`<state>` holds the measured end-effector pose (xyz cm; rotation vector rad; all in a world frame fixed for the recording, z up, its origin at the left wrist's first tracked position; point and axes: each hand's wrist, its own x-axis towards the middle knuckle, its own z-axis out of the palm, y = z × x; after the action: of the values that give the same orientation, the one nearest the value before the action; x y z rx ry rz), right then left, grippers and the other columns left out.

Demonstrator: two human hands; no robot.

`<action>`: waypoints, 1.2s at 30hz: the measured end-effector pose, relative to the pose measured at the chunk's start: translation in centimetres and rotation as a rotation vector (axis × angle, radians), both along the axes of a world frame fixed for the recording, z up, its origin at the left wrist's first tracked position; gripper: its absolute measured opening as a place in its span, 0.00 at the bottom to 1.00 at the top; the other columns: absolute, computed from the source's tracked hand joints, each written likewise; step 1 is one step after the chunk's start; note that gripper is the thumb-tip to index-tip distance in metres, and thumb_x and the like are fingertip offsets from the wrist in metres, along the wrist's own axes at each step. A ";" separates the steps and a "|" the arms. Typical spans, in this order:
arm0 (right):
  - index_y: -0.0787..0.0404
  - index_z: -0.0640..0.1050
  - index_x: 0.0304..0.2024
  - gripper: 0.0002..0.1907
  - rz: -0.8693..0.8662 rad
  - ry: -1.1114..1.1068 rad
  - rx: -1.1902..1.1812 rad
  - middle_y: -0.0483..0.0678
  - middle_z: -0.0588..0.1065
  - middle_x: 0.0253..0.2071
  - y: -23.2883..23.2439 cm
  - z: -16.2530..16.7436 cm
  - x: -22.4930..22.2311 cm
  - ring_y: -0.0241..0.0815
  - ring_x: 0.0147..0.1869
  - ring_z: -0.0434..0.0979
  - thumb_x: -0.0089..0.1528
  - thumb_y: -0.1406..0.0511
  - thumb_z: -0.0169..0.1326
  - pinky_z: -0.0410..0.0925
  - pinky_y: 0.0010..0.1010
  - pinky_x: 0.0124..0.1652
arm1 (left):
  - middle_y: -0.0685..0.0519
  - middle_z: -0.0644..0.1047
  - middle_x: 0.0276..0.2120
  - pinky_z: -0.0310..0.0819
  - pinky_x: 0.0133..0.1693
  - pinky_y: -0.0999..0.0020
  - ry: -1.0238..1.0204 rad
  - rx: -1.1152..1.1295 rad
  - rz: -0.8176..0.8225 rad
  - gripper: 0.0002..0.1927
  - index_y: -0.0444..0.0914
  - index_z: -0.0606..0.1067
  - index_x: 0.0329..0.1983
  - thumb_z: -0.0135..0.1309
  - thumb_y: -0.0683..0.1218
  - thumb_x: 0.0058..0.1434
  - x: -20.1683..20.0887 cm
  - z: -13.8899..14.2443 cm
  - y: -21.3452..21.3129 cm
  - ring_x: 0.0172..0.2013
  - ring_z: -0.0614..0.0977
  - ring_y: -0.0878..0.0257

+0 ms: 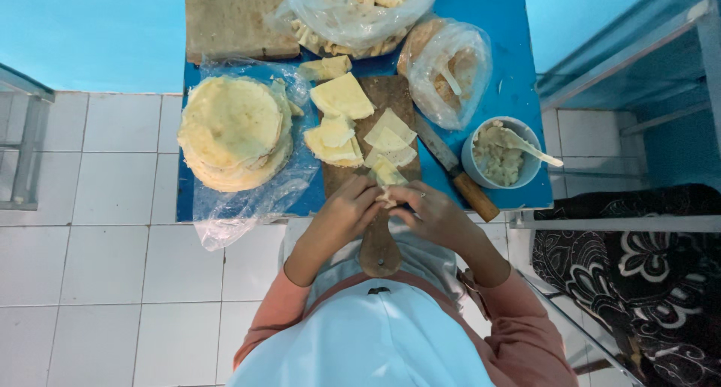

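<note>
A small blue table [518, 64] stands on a white tiled floor [98, 267] against a turquoise wall, seen from straight overhead. Along its middle lies a wooden cutting board [379, 248] whose handle points back toward the person.

Both hands meet at the near end of the board. The left hand [338, 218] and the right hand [435, 214] are closed together on a small piece of pale wrapper [387, 195], fingertips pinching it from either side; whether filling is already inside is hard to tell, as the fingers cover most of it. By the look of it, the step in hand is rolling or folding one wrapper shut.

Just beyond the hands, cut wrapper pieces [342, 120] lie spread over the board. To the left, on a clear plastic sheet, sits a stack of round flat wrappers [229, 131]. To the right of the board a knife [458, 173] with a wooden handle lies on the table, and beside it a pale bowl of filling [499, 154] holds a spoon. At the far edge, a plastic bag of finished rolls [353, 11] sits open, with a second bag [447, 68] near it and a wooden block [229, 19] to the left.

Finishing the fold seems to call for steady, even pressure from both sets of fingertips, so the thin sheet tightens without tearing.
</note>
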<state>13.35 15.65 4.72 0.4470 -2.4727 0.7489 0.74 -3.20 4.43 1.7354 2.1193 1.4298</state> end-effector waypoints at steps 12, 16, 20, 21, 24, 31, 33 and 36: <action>0.64 0.70 0.51 0.20 -0.044 -0.050 -0.175 0.54 0.78 0.43 0.1 -1.6 -0.5 0.47 0.41 0.82 0.60 0.73 0.64 0.75 0.32 0.39 | 0.44 0.74 0.42 0.73 0.45 0.55 0.004 0.028 0.050 0.08 0.32 0.76 0.43 0.59 0.37 0.62 0.3 0.1 0.0 0.44 0.77 0.46; 0.63 0.69 0.54 0.23 -0.085 -0.070 -0.237 0.54 0.79 0.43 0.4 -1.9 -0.6 0.45 0.43 0.84 0.60 0.73 0.64 0.76 0.31 0.41 | 0.43 0.74 0.41 0.72 0.44 0.54 -0.053 0.009 0.080 0.06 0.31 0.75 0.41 0.57 0.36 0.61 0.5 -0.3 0.2 0.43 0.77 0.44; 0.67 0.66 0.59 0.27 -0.184 -0.285 -0.512 0.51 0.81 0.40 0.3 -2.1 -1.1 0.41 0.43 0.85 0.61 0.74 0.62 0.76 0.28 0.42 | 0.43 0.73 0.39 0.72 0.43 0.53 -0.185 -0.005 0.134 0.03 0.32 0.75 0.40 0.56 0.36 0.63 0.5 -0.3 1.0 0.42 0.77 0.44; 0.67 0.65 0.60 0.28 -0.198 -0.324 -0.579 0.51 0.81 0.40 0.2 -2.1 -1.3 0.40 0.43 0.85 0.61 0.74 0.62 0.77 0.28 0.42 | 0.43 0.74 0.39 0.71 0.43 0.53 -0.192 -0.012 0.142 0.04 0.32 0.75 0.40 0.56 0.36 0.63 0.4 -0.2 1.2 0.42 0.77 0.43; 0.67 0.68 0.58 0.24 -0.174 -0.193 -0.403 0.50 0.80 0.41 -0.1 -1.9 -1.4 0.43 0.46 0.85 0.62 0.75 0.61 0.76 0.30 0.44 | 0.42 0.74 0.39 0.71 0.44 0.52 -0.195 -0.023 0.164 0.05 0.31 0.74 0.40 0.56 0.36 0.62 0.4 0.0 1.3 0.43 0.77 0.43; 0.68 0.71 0.53 0.21 -0.045 0.051 0.197 0.56 0.77 0.49 0.4 -0.7 -1.2 0.54 0.47 0.80 0.60 0.72 0.64 0.73 0.40 0.43 | 0.42 0.74 0.42 0.72 0.45 0.54 -0.036 -0.006 0.109 0.08 0.31 0.76 0.42 0.58 0.38 0.60 0.1 0.5 0.6 0.45 0.77 0.43; 0.67 0.71 0.56 0.22 -0.044 0.007 0.147 0.55 0.77 0.52 0.5 -0.5 -1.3 0.54 0.48 0.80 0.61 0.73 0.63 0.74 0.39 0.44 | 0.42 0.75 0.42 0.72 0.46 0.54 -0.028 -0.021 0.078 0.08 0.31 0.76 0.42 0.59 0.38 0.60 0.0 0.6 0.4 0.45 0.77 0.43; 0.65 0.70 0.58 0.24 -0.064 -0.130 -0.069 0.56 0.77 0.50 0.5 -0.3 -1.5 0.52 0.47 0.81 0.61 0.71 0.63 0.75 0.37 0.43 | 0.42 0.75 0.42 0.73 0.46 0.54 -0.066 -0.045 0.077 0.08 0.31 0.76 0.42 0.58 0.37 0.60 -0.3 0.4 0.5 0.45 0.77 0.43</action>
<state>11.90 16.20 4.41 0.3009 -2.5583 0.8586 0.43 -2.67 4.86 1.5852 2.1884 1.4246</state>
